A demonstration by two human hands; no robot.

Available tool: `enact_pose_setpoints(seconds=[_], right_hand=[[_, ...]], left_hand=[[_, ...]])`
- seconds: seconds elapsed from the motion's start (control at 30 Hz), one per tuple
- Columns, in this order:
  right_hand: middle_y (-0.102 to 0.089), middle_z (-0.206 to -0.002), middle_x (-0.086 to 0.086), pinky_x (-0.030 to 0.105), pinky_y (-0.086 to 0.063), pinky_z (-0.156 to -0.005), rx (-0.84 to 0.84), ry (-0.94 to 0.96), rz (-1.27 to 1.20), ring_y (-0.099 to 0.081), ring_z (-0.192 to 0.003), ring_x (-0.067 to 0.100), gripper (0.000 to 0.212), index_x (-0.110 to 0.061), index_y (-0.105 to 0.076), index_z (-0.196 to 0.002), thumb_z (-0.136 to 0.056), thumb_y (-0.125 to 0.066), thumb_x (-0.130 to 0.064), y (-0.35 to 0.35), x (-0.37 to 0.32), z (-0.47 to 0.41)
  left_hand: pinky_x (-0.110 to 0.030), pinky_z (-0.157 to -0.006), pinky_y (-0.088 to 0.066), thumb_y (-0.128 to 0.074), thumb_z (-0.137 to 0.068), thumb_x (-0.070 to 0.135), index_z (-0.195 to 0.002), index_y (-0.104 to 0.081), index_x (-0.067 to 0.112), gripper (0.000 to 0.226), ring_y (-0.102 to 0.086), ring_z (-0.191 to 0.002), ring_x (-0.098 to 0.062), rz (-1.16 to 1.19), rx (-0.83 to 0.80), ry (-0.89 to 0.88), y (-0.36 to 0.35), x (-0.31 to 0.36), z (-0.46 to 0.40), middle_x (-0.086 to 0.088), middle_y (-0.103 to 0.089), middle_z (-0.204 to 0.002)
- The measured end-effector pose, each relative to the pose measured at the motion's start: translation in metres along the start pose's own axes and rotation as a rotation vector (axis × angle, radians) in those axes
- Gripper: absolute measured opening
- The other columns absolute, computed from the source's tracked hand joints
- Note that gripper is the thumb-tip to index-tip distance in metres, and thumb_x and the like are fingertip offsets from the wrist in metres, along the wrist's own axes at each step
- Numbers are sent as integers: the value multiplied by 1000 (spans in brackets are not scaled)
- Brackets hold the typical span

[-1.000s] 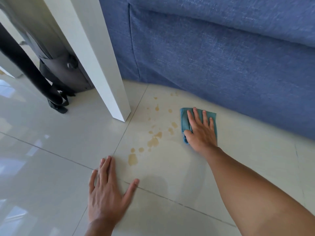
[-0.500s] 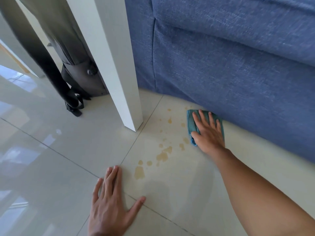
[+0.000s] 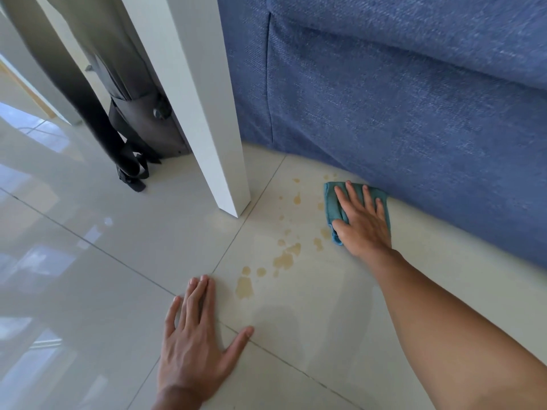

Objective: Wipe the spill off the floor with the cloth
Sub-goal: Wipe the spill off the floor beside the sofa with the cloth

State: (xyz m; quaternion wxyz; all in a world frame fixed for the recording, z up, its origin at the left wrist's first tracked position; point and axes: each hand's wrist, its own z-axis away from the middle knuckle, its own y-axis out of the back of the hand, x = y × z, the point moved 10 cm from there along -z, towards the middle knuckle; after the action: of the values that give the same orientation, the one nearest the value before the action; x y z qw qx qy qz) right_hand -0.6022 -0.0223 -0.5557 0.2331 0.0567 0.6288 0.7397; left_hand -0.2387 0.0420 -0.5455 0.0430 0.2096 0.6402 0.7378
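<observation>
Four fingers (image 3: 353, 199) of the right hand (image 3: 362, 224) lie spread and flat on the cloth (image 3: 331, 202), pressing it to the floor (image 3: 88, 291); the thumb hooks round the cloth's near edge, so the hand is pinning it rather than clenching it. The cloth is teal, folded small, and sits just beside the foot of the blue sofa (image 3: 399, 113), at the far right edge of the spill (image 3: 284, 258). From the hand the bare forearm runs back and right to the lower right corner of the view.

The left hand (image 3: 192, 350) is released and holds nothing: palm down on the floor, fingers together pointing away, thumb splayed out to the right across a grout line. Its fingertips lie just left of the nearest puddle.

The spill is a scatter of pale brown drops and small puddles on the glossy cream tiles, running from near the left hand up toward the sofa, between the two hands. A white leg (image 3: 207, 113) stands on the floor just left of the drops. Behind it lies a dark grey bag (image 3: 142, 125) with black straps.

No writing or brand can be read anywhere.
</observation>
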Motion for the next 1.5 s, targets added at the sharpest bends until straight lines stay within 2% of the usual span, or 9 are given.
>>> enact_pose_setpoints(seconds=[0.2,0.47,0.7,0.83,1.3,1.5], right_hand=[[3,-171,-11,42,7,-127,-17,25,-46,7,-157,15,88,-33,-7,-163,-79,-31,-39,6,-5,-21],[-7,-169,-18,39,3,-127,-2,79,-73,2,-157,7,88,-38,-17,-161,-74,-31,-29,9,-16,-43],[-21,-165,-22,35,2,-127,5,100,-208,-8,-156,7,86,-42,-36,-155,-71,-30,-22,14,-30,-58],[-26,-164,-20,35,2,-127,-23,151,-280,-12,-156,8,84,-40,-44,-151,-70,-31,-21,12,-43,-63],[-28,-163,-22,35,6,-127,-135,306,-325,-8,-156,4,84,-40,-43,-151,-71,-33,-20,2,-105,-54],[-34,-160,-23,33,8,-127,-232,463,-369,-9,-154,0,78,-38,-52,-146,-77,-41,-5,-8,-129,-39]], left_hand=[[-46,-122,-16,-43,-82,81,-156,-27,8,106,-13,-154,-18,7,-9,6,-2,-2,-1,-5,-24,-164],[-45,-120,-21,-51,-76,79,-151,-36,4,107,-25,-150,-20,36,66,-18,0,-2,0,-8,-35,-159],[-45,-121,-21,-57,-75,77,-152,-36,4,108,-23,-151,-21,28,66,-27,0,-3,-2,-8,-34,-159],[-47,-120,-23,-56,-76,76,-151,-37,3,107,-24,-151,-21,30,75,-29,1,-3,-2,-8,-35,-159],[-47,-120,-22,-51,-79,76,-152,-35,4,104,-25,-151,-22,25,62,-20,1,-2,-2,-8,-34,-159],[-45,-121,-19,-48,-81,76,-153,-34,6,101,-23,-151,-20,28,36,-9,1,-3,-2,-6,-34,-159]])
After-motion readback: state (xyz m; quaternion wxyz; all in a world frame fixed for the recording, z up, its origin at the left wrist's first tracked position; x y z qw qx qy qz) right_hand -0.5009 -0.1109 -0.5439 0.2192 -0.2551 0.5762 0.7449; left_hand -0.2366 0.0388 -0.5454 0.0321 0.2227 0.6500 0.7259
